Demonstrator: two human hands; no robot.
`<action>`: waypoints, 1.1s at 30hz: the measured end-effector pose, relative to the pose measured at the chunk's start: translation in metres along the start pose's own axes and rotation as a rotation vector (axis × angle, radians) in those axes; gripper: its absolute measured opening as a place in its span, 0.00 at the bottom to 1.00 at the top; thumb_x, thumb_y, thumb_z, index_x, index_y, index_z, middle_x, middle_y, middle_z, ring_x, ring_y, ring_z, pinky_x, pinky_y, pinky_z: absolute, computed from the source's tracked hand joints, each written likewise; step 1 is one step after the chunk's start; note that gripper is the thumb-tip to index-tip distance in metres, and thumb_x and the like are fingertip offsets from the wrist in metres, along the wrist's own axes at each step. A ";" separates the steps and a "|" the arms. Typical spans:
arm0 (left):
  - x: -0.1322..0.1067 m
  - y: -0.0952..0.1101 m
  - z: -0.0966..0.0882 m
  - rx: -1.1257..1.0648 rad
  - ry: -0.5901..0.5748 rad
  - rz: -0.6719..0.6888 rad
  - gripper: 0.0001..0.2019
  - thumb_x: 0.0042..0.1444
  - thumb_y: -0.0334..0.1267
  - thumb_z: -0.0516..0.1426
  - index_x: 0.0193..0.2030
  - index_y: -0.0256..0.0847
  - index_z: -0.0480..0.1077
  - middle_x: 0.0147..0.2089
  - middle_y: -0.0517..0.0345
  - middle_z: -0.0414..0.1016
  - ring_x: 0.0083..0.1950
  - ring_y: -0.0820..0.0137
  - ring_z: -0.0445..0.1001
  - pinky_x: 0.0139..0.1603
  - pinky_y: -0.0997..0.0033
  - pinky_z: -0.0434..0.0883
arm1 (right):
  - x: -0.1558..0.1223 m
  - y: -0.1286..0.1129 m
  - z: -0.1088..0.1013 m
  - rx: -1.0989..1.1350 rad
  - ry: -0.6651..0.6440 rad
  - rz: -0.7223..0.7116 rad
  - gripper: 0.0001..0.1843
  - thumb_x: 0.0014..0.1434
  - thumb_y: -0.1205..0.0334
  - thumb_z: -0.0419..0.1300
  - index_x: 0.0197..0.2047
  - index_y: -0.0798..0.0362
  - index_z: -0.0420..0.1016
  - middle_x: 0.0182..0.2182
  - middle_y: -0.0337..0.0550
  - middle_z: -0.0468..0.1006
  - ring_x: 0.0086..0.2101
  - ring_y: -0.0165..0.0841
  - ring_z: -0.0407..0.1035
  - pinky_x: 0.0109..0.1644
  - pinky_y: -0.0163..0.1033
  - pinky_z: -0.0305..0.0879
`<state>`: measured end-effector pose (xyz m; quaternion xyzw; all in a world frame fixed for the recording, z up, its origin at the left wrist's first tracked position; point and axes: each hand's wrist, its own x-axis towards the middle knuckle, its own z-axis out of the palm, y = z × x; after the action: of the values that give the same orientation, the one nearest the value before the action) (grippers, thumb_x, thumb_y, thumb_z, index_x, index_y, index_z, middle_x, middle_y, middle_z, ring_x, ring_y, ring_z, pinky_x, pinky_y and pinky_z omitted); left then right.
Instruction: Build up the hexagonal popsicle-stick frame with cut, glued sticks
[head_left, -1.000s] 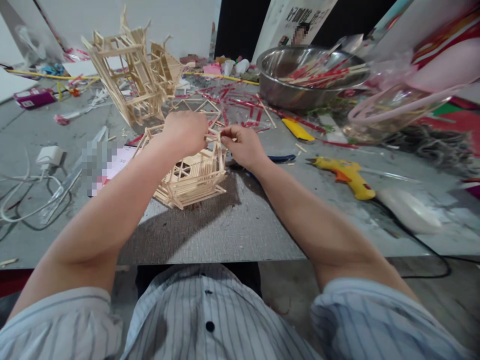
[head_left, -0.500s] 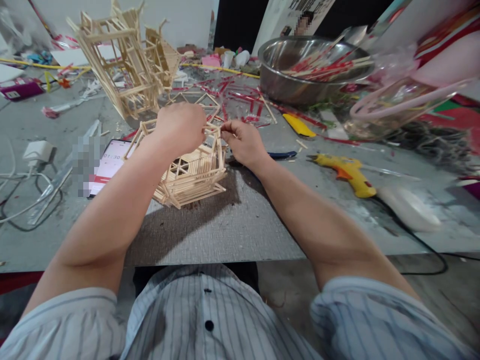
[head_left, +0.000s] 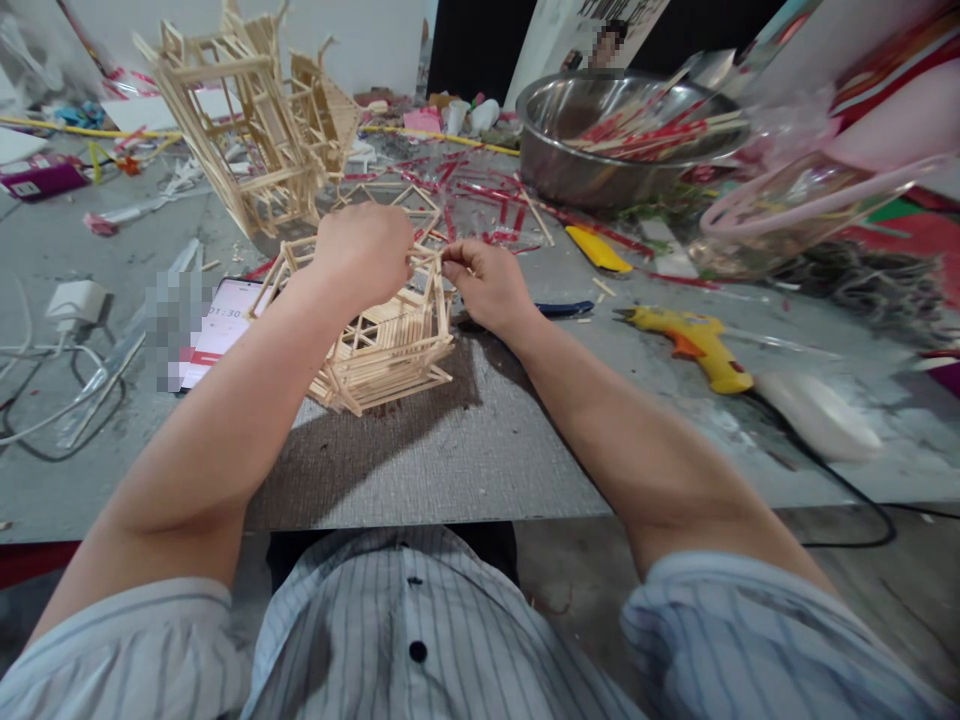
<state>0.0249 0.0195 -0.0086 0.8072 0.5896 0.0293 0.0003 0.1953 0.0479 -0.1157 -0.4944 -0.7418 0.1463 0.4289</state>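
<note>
A small model built of thin wooden sticks (head_left: 382,370) stands on the table in front of me, with a slatted floor and an open upper frame. My left hand (head_left: 364,250) reaches over its top, closed, the fingertips mostly hidden behind the knuckles at the upper rail. At the model's upper right corner, my right hand (head_left: 489,285) pinches the frame between thumb and fingers. A taller stick structure (head_left: 255,180) rises just behind on the left. Beyond my hands lies a flat stick frame (head_left: 409,198). Dark blue-handled pliers (head_left: 562,310) rest beside my right hand, partly covered by it.
To the right lies a yellow glue gun (head_left: 694,345) with its cord. A steel basin (head_left: 585,175) holding sticks in red wrapping stands behind, near a yellow object (head_left: 598,250). On the left are a phone (head_left: 217,335), a white charger (head_left: 77,303) and cables. Red strips litter the back.
</note>
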 end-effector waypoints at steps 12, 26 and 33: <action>0.001 -0.002 0.002 -0.012 0.004 -0.008 0.15 0.54 0.41 0.55 0.45 0.47 0.80 0.41 0.49 0.81 0.55 0.53 0.75 0.49 0.62 0.68 | 0.000 -0.001 -0.001 -0.036 0.005 0.011 0.10 0.56 0.68 0.55 0.37 0.51 0.77 0.32 0.41 0.80 0.35 0.35 0.71 0.44 0.41 0.65; 0.001 -0.003 -0.001 -0.052 -0.008 0.013 0.12 0.53 0.43 0.56 0.40 0.49 0.80 0.37 0.50 0.81 0.54 0.52 0.74 0.48 0.61 0.68 | -0.001 -0.001 -0.001 -0.008 0.009 0.013 0.11 0.56 0.69 0.54 0.37 0.51 0.78 0.33 0.40 0.80 0.35 0.34 0.71 0.44 0.41 0.66; 0.001 -0.002 -0.001 -0.043 -0.016 0.007 0.11 0.53 0.42 0.56 0.39 0.48 0.79 0.37 0.50 0.80 0.55 0.52 0.73 0.50 0.61 0.67 | 0.000 -0.003 -0.002 0.001 0.001 0.013 0.10 0.56 0.69 0.55 0.37 0.51 0.78 0.33 0.40 0.81 0.35 0.34 0.72 0.45 0.41 0.66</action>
<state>0.0230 0.0216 -0.0072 0.8092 0.5860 0.0354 0.0225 0.1956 0.0462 -0.1127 -0.4989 -0.7384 0.1491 0.4285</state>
